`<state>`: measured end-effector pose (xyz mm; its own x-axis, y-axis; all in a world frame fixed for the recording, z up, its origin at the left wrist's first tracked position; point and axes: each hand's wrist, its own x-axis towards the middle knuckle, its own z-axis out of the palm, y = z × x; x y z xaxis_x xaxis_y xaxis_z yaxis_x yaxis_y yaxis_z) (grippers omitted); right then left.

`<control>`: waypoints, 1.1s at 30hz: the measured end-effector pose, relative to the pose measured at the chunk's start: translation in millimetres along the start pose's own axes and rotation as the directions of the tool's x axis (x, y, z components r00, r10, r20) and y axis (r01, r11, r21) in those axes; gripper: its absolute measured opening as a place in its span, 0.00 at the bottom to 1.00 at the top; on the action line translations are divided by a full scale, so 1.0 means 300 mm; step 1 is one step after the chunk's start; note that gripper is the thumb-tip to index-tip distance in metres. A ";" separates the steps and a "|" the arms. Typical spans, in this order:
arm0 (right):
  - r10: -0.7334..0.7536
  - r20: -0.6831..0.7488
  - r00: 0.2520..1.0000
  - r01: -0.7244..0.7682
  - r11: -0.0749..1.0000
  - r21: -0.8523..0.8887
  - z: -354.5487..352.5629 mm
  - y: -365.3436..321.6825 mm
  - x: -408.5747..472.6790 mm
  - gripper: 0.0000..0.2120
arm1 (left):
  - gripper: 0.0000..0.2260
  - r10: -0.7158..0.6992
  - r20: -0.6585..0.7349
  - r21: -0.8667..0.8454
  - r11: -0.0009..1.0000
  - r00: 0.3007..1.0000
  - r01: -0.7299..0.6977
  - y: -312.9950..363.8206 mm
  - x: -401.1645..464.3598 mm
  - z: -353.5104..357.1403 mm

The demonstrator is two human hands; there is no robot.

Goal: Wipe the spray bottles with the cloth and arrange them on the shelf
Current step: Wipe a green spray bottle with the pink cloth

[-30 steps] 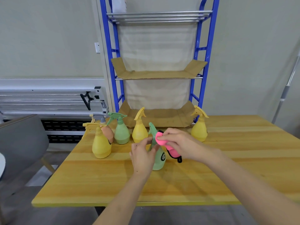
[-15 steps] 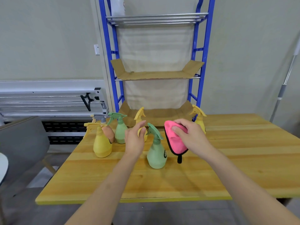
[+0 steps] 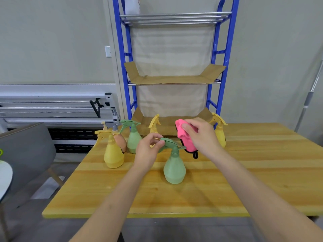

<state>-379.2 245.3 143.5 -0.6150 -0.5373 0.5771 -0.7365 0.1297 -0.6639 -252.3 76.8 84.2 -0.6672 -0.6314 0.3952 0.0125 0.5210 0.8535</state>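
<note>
- A green spray bottle [image 3: 174, 169] stands upright on the wooden table [image 3: 192, 194], nearest the front edge.
- The left hand [image 3: 148, 152] pinches the back end of this bottle's trigger head between thumb and curled fingers.
- The right hand [image 3: 201, 137] grips a bunched pink cloth [image 3: 184, 137] just behind and right of the bottle's nozzle; whether cloth and nozzle touch I cannot tell.
- Further left stands a yellow bottle [image 3: 113, 154], with an orange bottle [image 3: 120, 143] tucked just behind it and a second green bottle [image 3: 133, 139] beside that.
- Another yellow bottle [image 3: 154, 123] is partly hidden behind the left hand; a fourth yellow one [image 3: 219, 131] stands behind the right hand.
- At the table's far edge rises a blue shelf [image 3: 215, 55], its two lower levels lined with cardboard [image 3: 174, 78].
</note>
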 end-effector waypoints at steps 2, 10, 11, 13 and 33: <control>-0.061 0.090 0.994 0.065 0.997 -0.033 0.036 0.000 -0.008 0.11 | 0.05 -0.003 -0.017 -0.009 1.000 1.000 0.003 0.006 -0.018 0.003; -0.097 0.344 0.934 0.180 0.959 -0.217 0.091 0.053 -0.059 0.13 | 0.01 0.014 -0.061 -0.097 0.995 0.998 -0.020 0.027 -0.058 0.004; -0.105 0.343 0.933 0.198 0.948 -0.250 0.091 0.046 -0.058 0.14 | 0.01 0.014 -0.062 -0.096 0.995 0.998 -0.020 0.030 -0.058 0.007; -0.100 0.333 0.938 0.221 0.911 -0.349 0.100 0.027 -0.061 0.15 | 0.01 0.017 -0.068 -0.094 0.995 0.998 -0.023 0.032 -0.061 0.013; -0.055 0.227 0.972 0.169 0.836 -0.522 0.126 0.042 -0.080 0.19 | 0.03 0.055 -0.082 0.052 0.997 0.995 -0.051 0.042 -0.071 0.019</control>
<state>-363.1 228.3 103.3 -0.4936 -0.7191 0.4892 -0.8668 0.4528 -0.2089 -242.2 100.1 84.5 -0.6021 -0.6468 0.4681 0.0073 0.5818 0.8133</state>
